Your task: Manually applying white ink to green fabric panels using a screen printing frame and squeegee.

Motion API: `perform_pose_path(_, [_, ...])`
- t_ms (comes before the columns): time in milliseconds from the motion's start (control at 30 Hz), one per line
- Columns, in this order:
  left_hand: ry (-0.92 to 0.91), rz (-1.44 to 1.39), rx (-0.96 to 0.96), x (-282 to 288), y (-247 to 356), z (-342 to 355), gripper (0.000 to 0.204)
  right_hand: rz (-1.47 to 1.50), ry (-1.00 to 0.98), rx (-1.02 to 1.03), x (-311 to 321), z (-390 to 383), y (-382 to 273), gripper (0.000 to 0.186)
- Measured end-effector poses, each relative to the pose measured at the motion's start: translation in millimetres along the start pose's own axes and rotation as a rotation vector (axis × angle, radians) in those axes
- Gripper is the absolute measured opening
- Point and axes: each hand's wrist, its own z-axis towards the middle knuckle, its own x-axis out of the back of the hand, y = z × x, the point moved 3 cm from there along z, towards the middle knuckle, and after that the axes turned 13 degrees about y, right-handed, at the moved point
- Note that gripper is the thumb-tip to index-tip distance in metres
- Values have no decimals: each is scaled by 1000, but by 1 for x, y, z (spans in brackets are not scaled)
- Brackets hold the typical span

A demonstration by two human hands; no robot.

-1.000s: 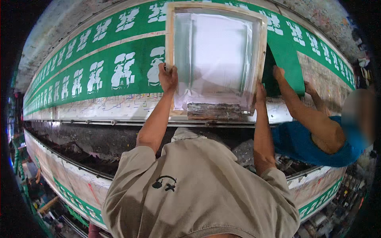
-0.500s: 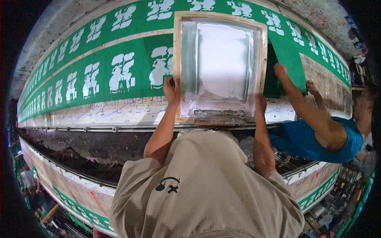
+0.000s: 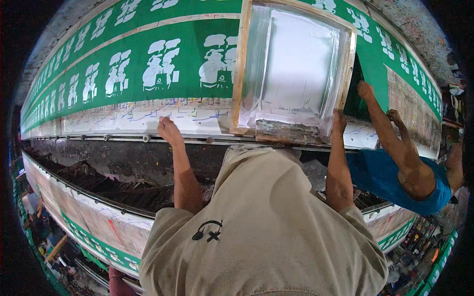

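A wooden-framed printing screen lies over green fabric on a long table, with a pale whitish middle. Along its near end sits a worn, stained wooden bar. My right hand grips the frame's near right corner. My left hand is off the frame, loosely curled above the table's near edge, with nothing visible in it. White figure prints run along the fabric to the left. Whatever lies beneath the screen is hidden.
At the right, a person in a blue top reaches with one hand to the dark green fabric beside the frame. A metal rail with round stops edges the table. A second table stands behind me.
My left hand has let go of the frame's left side and moved left and nearer. My right hand stays on the frame. The view has shifted, so the screen appears farther right.
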Motion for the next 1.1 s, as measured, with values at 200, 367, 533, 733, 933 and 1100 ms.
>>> perform_pose_path(200, [-84, 246, -11, -2, 2, 2, 48, -47, 12, 20, 2, 9, 15, 39])
perform_pose_path(367, [-314, 339, -529, -44, 49, -99, 21, -135, 19, 216, 0, 6, 12, 45])
perform_pose_path(533, [-1015, 267, -517, -68, 81, -196, 35, -699, 371, 460, -7, -72, -34, 70])
perform_pose_path(733, [-1303, 490, -827, -80, 95, -216, 50, -578, -63, 927, -14, -201, -94, 52])
perform_pose_path(933, [-1362, 486, -1070, -101, 91, -214, 58, -584, -282, 943, -11, -232, -95, 52])
perform_pose_path(1100, [-1369, 487, -1121, -107, 82, -216, 52, -495, -379, 991, -13, -235, -84, 51])
